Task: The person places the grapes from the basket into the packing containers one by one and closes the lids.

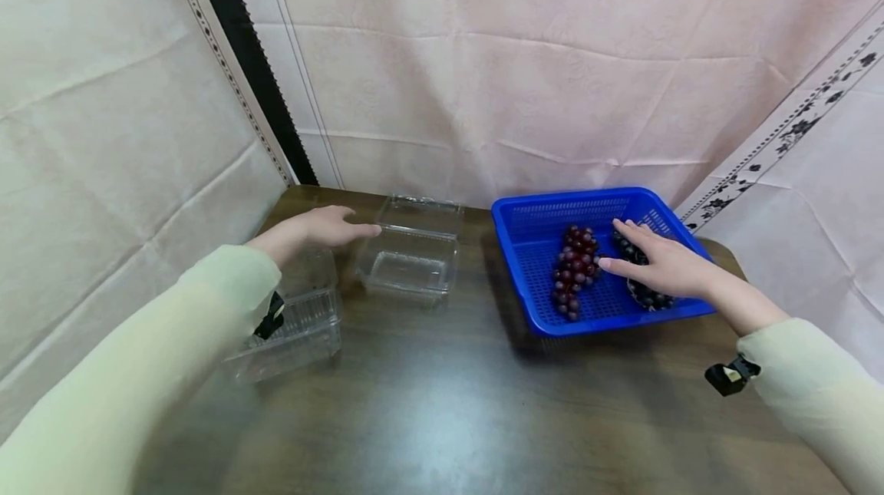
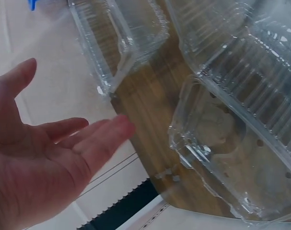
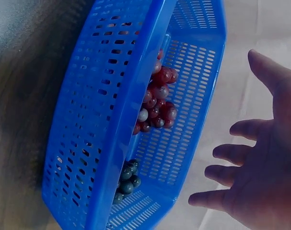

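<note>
My left hand point(image 1: 324, 226), fingers extended and holding nothing, hovers between two clear plastic clamshell boxes. One clamshell box point(image 1: 407, 261) lies opened flat at the back of the table; the other clamshell box point(image 1: 293, 334) sits nearer, partly behind my left forearm. Over the blue basket point(image 1: 532, 311) my right hand point(image 1: 663, 261) is spread with nothing in it. Inside lie a bunch of red grapes point(image 1: 575, 268) and, partly covered by that hand, a bunch of dark grapes point(image 1: 649, 297). Both bunches point(image 3: 159, 100) also show past the rim in the right wrist view.
The brown wooden table point(image 1: 442, 387) has a pale cloth point(image 1: 483, 96) hanging behind it and more cloth at both sides. A black strip point(image 1: 255, 57) runs down the cloth at the back left. Small black cameras are strapped to both wrists.
</note>
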Demonstrator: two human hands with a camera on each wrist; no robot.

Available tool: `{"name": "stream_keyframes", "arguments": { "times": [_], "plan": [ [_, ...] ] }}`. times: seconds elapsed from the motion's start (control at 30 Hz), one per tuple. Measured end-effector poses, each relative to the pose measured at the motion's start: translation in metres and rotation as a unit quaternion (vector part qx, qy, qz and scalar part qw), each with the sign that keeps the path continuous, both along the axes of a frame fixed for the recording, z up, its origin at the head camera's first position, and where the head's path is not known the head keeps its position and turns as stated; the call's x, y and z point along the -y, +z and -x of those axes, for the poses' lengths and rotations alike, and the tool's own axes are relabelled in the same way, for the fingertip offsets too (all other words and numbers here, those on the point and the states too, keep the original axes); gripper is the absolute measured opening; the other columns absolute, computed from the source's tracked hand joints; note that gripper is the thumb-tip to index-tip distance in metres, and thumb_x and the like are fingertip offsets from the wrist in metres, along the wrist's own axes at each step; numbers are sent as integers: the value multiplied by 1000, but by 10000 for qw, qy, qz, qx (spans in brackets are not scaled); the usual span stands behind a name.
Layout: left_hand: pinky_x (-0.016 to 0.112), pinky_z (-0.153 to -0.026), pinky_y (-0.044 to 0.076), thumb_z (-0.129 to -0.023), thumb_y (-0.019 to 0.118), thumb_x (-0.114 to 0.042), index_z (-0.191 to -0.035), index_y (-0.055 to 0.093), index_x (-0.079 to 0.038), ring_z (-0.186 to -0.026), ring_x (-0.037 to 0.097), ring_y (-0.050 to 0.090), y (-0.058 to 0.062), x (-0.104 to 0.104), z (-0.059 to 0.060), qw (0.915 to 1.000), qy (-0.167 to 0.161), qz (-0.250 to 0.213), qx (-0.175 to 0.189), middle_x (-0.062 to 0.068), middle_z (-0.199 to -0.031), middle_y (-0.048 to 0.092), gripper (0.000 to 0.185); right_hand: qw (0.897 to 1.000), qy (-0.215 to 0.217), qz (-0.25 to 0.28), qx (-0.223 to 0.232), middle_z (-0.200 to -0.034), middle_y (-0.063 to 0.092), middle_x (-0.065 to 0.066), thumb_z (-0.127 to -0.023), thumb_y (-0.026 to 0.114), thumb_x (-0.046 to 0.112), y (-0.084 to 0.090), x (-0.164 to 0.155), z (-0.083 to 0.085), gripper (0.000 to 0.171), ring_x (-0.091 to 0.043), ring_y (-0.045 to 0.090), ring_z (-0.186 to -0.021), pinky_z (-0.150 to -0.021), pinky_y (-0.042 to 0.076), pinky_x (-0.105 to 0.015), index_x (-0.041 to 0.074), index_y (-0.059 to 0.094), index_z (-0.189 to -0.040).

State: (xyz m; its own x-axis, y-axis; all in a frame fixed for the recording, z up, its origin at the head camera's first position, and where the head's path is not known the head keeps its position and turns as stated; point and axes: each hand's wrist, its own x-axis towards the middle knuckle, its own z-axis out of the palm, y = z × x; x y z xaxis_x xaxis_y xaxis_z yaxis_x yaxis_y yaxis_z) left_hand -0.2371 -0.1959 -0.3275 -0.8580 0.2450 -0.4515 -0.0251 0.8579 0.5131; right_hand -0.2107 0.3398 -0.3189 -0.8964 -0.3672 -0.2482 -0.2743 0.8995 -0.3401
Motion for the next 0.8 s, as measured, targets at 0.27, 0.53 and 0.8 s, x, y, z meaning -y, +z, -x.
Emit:
{"name": "stream_keyframes", "arguments": {
  "times": [0.27, 0.53, 0.8],
  "plan": [
    [58, -123, 41, -109, 51, -58, -165, 5, 12, -151, 51, 37, -9, 5, 12, 9882, 487, -1093, 953, 37, -170, 16, 101, 9976, -269, 443, 451, -171, 14, -36, -110, 51, 54, 0, -8, 4, 87, -62, 16, -154, -119, 24, -82, 4, 13, -171],
    [52, -121, 46, -111, 49, -54, -165, 11, 11, -150, 50, 40, -20, 8, 17, 9750, 916, -1523, 1334, 37, -165, 31, 93, 9882, -533, 1061, 972, -171, 19, -34, -113, 45, 53, 1, -14, 5, 84, -59, 19, -155, -120, 28, -79, 5, 9, -171],
    [52, -120, 48, -111, 50, -52, -166, 13, 9, -149, 49, 42, -26, 14, 20, 9657, 1013, -1740, 1637, 37, -164, 33, 91, 9629, -786, 1993, 1644, -172, 5, -37, -117, 38, 46, -5, -25, 14, 79, -59, 18, -155, -121, 34, -73, -1, 2, -169]
  ]
}}
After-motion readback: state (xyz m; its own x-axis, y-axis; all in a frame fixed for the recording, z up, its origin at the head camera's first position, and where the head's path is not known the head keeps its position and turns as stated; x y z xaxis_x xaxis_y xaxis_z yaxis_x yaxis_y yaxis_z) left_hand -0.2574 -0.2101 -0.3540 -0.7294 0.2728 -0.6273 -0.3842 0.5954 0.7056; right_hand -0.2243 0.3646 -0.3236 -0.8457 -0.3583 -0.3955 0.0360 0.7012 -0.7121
